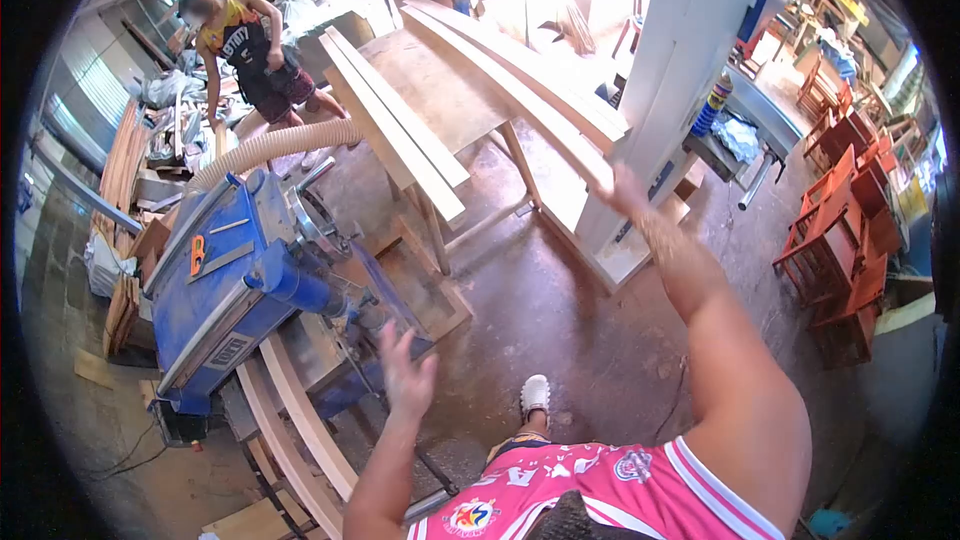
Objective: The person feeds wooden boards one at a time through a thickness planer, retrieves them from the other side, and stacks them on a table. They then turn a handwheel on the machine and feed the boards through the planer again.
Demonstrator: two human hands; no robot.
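My right hand [627, 192] is at the near end of a long pale wooden board [530, 105] and looks closed on it; the fingers are partly blurred. A second pale board [520, 55] runs beside that one, just behind it. My left hand [408, 375] is raised with fingers apart and nothing in it, near the front of a blue woodworking machine [235, 240]. Two long boards [290, 410] lie low along the machine's near side. Another pair of boards [395, 125] rests on the wooden table [430, 80].
A try square with an orange handle [198, 255] lies on the machine. A ribbed hose [270, 147] leads off behind it, near another person [248, 50]. A white column [690, 50] stands by my right hand. Reddish wooden chairs [845, 220] are stacked at right.
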